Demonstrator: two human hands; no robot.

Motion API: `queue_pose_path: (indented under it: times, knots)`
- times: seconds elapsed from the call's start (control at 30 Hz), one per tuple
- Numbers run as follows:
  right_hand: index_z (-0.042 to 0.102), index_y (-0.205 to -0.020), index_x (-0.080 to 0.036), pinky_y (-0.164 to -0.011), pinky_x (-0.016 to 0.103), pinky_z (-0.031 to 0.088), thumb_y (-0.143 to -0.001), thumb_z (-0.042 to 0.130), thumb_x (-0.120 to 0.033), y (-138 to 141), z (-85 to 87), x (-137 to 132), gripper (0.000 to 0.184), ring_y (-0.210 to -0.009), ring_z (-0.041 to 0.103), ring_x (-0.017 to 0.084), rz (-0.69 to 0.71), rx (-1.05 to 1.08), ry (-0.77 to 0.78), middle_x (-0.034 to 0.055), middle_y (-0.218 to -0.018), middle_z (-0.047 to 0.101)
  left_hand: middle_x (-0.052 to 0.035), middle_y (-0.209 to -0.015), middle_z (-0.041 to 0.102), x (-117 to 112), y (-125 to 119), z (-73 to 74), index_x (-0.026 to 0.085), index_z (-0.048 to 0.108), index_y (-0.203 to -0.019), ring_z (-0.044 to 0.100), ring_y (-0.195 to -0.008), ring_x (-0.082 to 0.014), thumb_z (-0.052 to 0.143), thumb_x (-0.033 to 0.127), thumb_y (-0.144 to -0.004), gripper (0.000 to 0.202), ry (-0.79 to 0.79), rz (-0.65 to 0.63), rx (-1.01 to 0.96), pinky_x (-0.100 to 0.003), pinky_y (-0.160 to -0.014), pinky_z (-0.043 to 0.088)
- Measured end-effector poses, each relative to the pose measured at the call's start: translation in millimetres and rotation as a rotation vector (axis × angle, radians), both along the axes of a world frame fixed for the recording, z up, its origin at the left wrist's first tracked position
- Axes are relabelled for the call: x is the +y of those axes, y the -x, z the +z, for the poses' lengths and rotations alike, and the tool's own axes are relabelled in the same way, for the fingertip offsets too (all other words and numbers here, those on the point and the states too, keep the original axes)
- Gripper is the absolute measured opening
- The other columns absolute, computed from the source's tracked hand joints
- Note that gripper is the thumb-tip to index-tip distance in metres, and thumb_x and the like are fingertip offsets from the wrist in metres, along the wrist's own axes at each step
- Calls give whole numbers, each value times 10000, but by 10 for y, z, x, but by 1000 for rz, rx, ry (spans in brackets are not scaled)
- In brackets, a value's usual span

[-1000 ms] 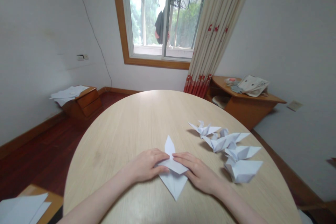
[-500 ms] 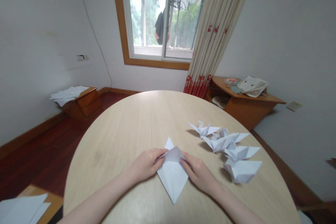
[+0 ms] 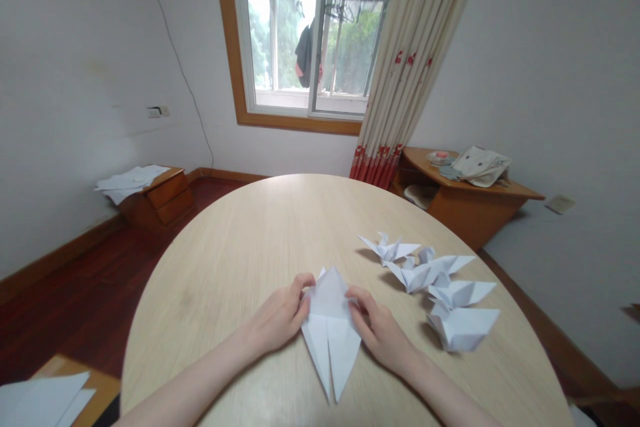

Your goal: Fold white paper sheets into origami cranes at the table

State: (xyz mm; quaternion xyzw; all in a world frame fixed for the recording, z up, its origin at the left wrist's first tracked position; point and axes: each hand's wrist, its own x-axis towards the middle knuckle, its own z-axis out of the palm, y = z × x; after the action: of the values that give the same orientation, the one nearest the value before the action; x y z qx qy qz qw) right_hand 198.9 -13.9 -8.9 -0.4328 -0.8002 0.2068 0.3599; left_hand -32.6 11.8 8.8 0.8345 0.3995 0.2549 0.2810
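Note:
A white sheet of folded origami paper lies before me on the round table. Its lower half is split into two narrow points towards me, and an upper flap rises between my hands. On its left edge, my left hand pinches the paper between thumb and fingers. My right hand grips the right edge in the same way, thumb nearest me. Just right of that hand stand several folded paper cranes, wings spread, in a slanting row.
The round wooden table fills the middle. White sheets lie on a surface at lower left, and more papers cover a small cabinet. A corner cabinet with a cloth bag stands at the right, below the curtain.
The paper's upper flap has swung up and away from me, covering most of the far tip. Two separate points now show at the near end. Both hands keep hold of the edges.

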Motion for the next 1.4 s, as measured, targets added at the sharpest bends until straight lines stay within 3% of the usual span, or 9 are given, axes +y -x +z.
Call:
queue_pose_path:
  times: [0.07,0.23,0.33,0.67,0.9,1.17,1.4]
  knots:
    - [507,-1113,-217,-901,371,517,-924,333,-165,3,45,4,262,-1047,635,219,45,-47,-29,125,-1153,641,8,-819,620,-5,-1,-4,225,388,-1110,609,-650,-152,321,144,-918,219,-64,-5,51,-258,-642,470]
    - [566,-1120,-217,-947,392,499,-918,347,-146,2,82,10,306,-1130,591,225,88,-98,-53,120,-1168,636,-69,-1232,560,-26,-10,46,219,527,-1013,624,-976,-186,362,60,-851,281,-156,-95,87,-293,-827,495]
    - [569,-1155,-216,-965,397,488,-930,347,-155,2,68,4,321,-1151,573,224,92,-104,-30,124,-1202,611,-98,-1346,498,-40,-14,58,199,595,-1012,631,-1031,-220,377,78,-859,293,-158,-88,112,-329,-865,508]
    - [595,-1180,-196,-1014,412,437,-947,363,-153,74,102,-19,332,-1231,500,233,107,-132,57,135,-1340,507,-138,-1382,472,-73,-67,73,170,658,-978,585,-1133,-256,456,102,-838,255,-152,-55,185,-385,-945,489]
    - [661,-1077,-197,-948,440,464,-893,413,-102,66,112,-39,323,-1161,532,255,73,-204,-19,129,-1291,559,-110,-1303,536,-72,-66,80,217,705,-958,529,-1137,-292,523,80,-785,286,-267,-50,200,-464,-941,444]
    - [686,-970,-221,-901,438,472,-830,450,-47,78,98,-41,325,-1134,550,257,70,-220,-73,109,-1280,561,-74,-1316,525,-97,-81,88,249,709,-953,500,-1141,-277,518,80,-785,305,-262,-34,217,-460,-931,434]
    - [619,-919,-203,-854,397,475,-854,420,-66,104,157,-74,250,-1032,561,243,39,-264,-13,100,-1123,590,-83,-1300,538,-108,-90,142,206,650,-907,497,-1113,-279,509,110,-813,195,-314,-45,348,-436,-883,431]
